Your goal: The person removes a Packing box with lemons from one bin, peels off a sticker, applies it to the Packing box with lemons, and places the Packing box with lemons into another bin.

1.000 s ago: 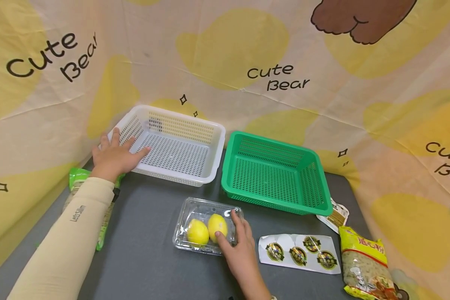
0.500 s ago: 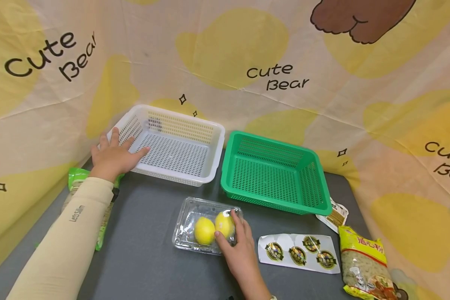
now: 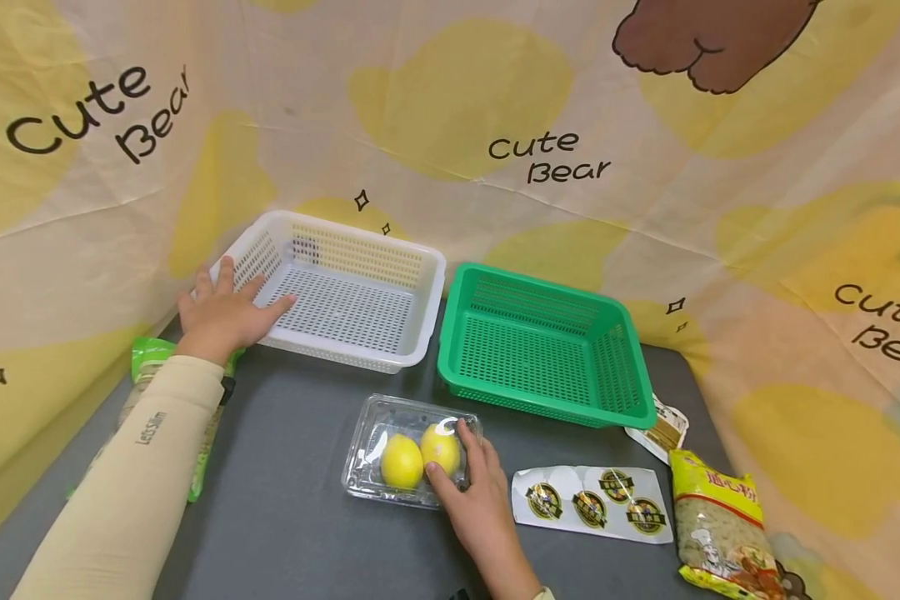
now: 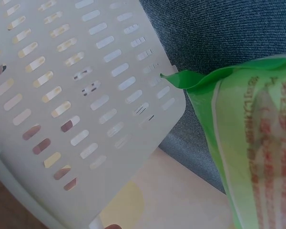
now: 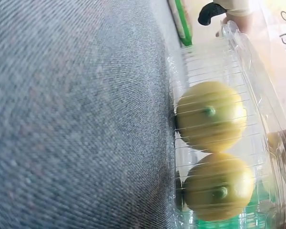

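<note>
My left hand (image 3: 221, 317) lies with spread fingers over the left rim of the white plastic basket (image 3: 416, 350), whose slotted wall (image 4: 86, 109) fills much of the left wrist view. On the table, a clear plastic clamshell box (image 3: 363, 454) holds two lemons (image 3: 402, 462), side by side and touching. My right hand (image 3: 480, 496) grips the box's right end, thumb and fingers apart over its lid. Through the box's side, the right wrist view shows both lemons (image 5: 212, 117), and one of my fingers (image 5: 283, 148) against the lid.
A green basket (image 3: 461, 387) stands right of the white one. Under my left forearm lies a green bag (image 3: 150, 350). At right are a sticker sheet (image 3: 528, 508), a small packet (image 3: 671, 425) and a yellow pasta bag (image 3: 720, 525). Printed cloth (image 3: 435, 100) hangs behind.
Inside the box, the lemons roll right, then part of the way back left. The box and both hands stay put, and the view shifts slightly.
</note>
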Demonstrator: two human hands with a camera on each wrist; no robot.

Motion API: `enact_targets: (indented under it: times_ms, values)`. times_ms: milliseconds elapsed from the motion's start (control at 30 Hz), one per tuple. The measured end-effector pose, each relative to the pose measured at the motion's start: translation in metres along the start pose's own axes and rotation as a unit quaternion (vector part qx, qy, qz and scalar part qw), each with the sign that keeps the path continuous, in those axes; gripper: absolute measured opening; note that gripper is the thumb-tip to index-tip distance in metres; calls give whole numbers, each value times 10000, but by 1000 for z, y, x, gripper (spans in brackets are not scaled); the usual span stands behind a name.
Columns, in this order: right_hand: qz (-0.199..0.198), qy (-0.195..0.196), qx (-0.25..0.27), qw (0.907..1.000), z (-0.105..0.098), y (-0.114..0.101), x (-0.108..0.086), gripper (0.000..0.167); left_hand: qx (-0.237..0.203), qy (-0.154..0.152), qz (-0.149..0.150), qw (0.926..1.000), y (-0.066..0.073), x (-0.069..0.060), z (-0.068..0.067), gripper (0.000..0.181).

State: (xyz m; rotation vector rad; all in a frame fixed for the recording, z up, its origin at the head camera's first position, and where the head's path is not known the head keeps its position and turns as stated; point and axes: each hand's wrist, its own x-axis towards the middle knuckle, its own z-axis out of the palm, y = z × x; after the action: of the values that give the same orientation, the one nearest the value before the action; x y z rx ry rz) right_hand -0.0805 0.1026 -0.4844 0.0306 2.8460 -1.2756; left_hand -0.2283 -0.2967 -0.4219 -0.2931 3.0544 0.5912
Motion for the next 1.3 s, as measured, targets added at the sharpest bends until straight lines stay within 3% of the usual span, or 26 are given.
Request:
enact_targets:
  times_ms: [500, 767, 900, 1033, 1133, 1300]
  values:
    - [-28, 144, -47, 9999, 2, 1, 1, 74, -22, -6, 33, 10000, -2, 2, 1, 107]
    - [-623, 626, -189, 9959, -5, 4, -4, 65, -18, -33, -15, 10000, -1, 2, 1, 109]
    - [-850, 1070, -173, 9905, -19, 19, -6, 61, -54, -55, 22, 10000, -1, 1, 1, 108]
    - [-987, 1475, -458, 9831, -49, 52, -3, 56, -100, -79, 35, 9999, -2, -2, 2, 107]
    - [-737, 1494, -680, 9837, -78, 80, -4, 52, -94, -62, 62, 9999, -3, -2, 2, 106]
    - [424, 812, -920, 9915, -116, 113, -12, 52, -63, -38, 113, 9999, -3, 2, 1, 106]
